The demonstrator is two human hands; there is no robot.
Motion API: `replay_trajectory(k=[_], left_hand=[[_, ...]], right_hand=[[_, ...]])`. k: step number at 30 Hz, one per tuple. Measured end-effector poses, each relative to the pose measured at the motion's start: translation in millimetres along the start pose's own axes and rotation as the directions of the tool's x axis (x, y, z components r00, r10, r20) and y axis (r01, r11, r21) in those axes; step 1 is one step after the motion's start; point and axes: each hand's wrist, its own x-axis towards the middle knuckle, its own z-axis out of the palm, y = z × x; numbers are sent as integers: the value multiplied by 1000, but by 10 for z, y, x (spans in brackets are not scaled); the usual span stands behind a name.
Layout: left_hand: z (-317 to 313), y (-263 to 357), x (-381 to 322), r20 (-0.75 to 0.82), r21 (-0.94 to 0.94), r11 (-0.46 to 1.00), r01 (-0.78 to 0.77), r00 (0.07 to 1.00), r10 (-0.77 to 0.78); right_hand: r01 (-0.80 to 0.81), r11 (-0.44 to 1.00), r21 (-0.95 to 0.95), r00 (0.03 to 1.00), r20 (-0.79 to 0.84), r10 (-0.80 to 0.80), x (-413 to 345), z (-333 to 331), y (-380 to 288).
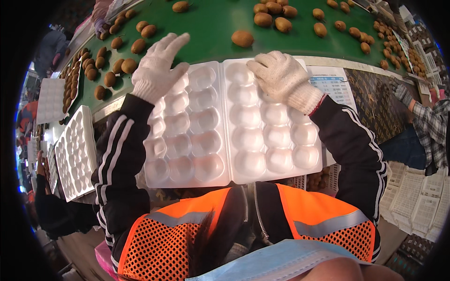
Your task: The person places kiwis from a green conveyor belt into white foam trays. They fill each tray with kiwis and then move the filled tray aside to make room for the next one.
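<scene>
Two white moulded plastic fruit trays, a left tray [178,144] and a right tray [278,137], lie side by side before me, their inner edges meeting. Their visible cups hold nothing. My left hand [160,66], in a white knit glove, is over the far left corner of the left tray, fingers spread and nothing in them. My right hand [283,79], gloved likewise, is palm down over the far end of the right tray. Its fingers curl, and what lies under them is hidden. A single kiwifruit [242,38] sits on the green conveyor belt [214,45] just beyond the trays.
More kiwifruit [263,19] are scattered along the belt. Stacked white trays [79,151] stand at left. A printed sheet [332,86] lies under my right forearm. At right are a co-worker's gloved hand [402,92] and white plastic crates [411,196]; another co-worker's gloved hand [101,27] reaches in at upper left.
</scene>
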Motion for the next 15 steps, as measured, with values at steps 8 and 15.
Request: replay_trajectory(k=[8,15], left_hand=[[497,-985,325,125,187,958,219,962,-245],[704,569,1311,585,297,939,-173,810,-35]], right_hand=[[-82,886,456,994,-24,104,322,65,652],[-443,877,185,885,249,394,1080,659,1273]])
